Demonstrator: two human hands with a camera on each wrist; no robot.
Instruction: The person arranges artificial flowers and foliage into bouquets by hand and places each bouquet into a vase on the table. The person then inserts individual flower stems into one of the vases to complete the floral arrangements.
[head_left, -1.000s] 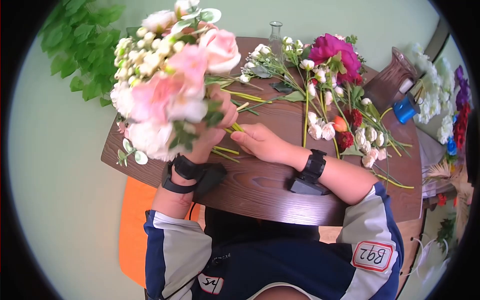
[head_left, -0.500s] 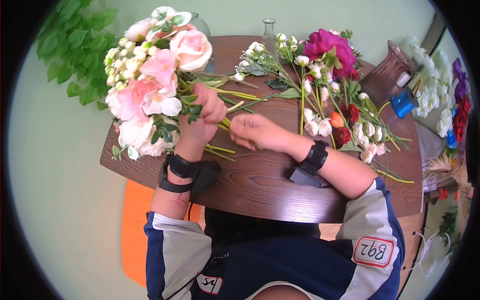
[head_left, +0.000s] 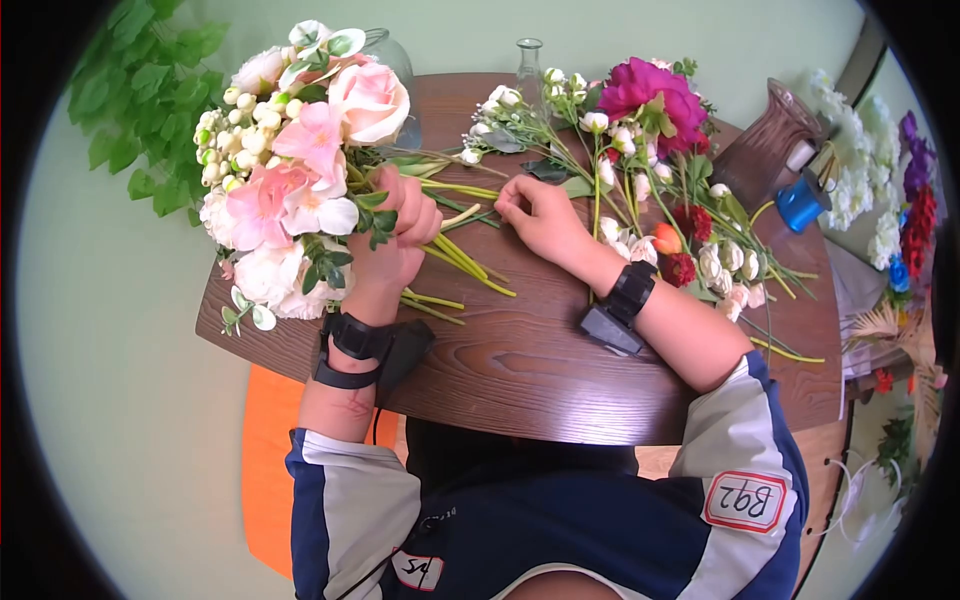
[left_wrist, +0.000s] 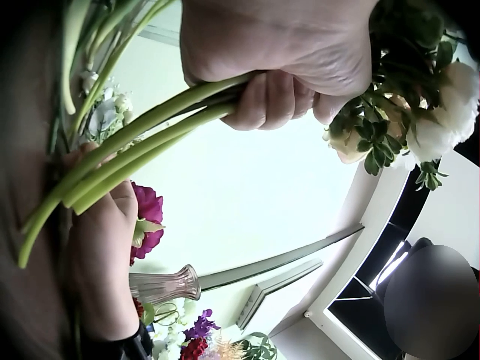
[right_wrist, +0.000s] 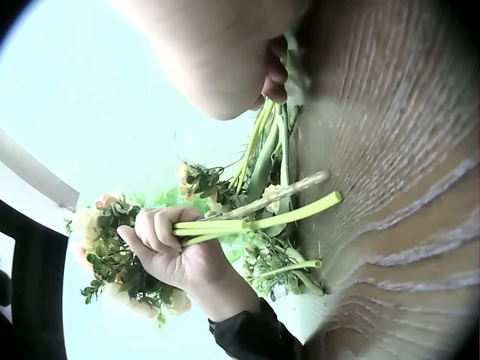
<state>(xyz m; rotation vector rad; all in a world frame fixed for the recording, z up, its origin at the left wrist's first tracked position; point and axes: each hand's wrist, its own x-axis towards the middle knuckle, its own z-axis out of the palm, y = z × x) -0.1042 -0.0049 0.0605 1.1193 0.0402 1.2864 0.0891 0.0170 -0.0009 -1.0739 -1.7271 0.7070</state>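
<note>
My left hand (head_left: 395, 215) grips the green stems (right_wrist: 217, 229) of a bouquet of artificial flowers, with pink and white blooms (head_left: 285, 205) and cream berries (head_left: 245, 130) above the fist. The stems' lower ends (head_left: 485, 275) stick out of the fist toward the right, over the table (head_left: 520, 370). My right hand (head_left: 545, 220) is low over the table, its fingers bent at the ends of other green stems (head_left: 455, 187) lying there. Its fingertips (right_wrist: 276, 90) show right by those stems in the right wrist view; I cannot tell whether they pinch one.
Right of my hands lie loose flowers: a magenta bloom (head_left: 645, 100), white buds (head_left: 715, 265) and red ones (head_left: 680, 268). Beyond are a clear glass bottle (head_left: 529, 65), a brown glass vase (head_left: 765, 140) and a blue spool (head_left: 798, 205). A round glass vase (head_left: 398, 75) stands behind the bouquet.
My right hand has left the bouquet's stems and moved right and away from me to the loose stem ends. The bouquet in my left hand has shifted left and steadied.
</note>
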